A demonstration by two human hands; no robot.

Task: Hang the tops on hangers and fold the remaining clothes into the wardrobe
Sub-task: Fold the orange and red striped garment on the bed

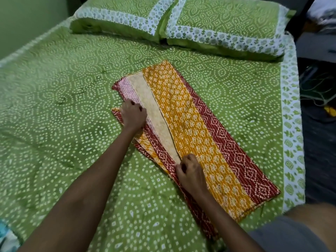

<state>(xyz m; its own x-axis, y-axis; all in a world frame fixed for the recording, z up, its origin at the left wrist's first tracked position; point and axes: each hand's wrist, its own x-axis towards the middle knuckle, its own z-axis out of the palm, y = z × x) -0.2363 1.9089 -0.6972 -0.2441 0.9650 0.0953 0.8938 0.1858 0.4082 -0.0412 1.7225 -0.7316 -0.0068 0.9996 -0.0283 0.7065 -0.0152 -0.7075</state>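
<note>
Lying on a green dotted bedspread [63,110], a long cloth [196,135] in mustard, red and cream bands is folded lengthwise and runs diagonally across the bed. The left hand [133,114] curls its fingers around the cloth's folded left edge, while the right hand [190,172] pinches the same edge nearer the viewer. Two matching pillows [181,20] sit behind.

No legible text (only printed patterns)
</note>
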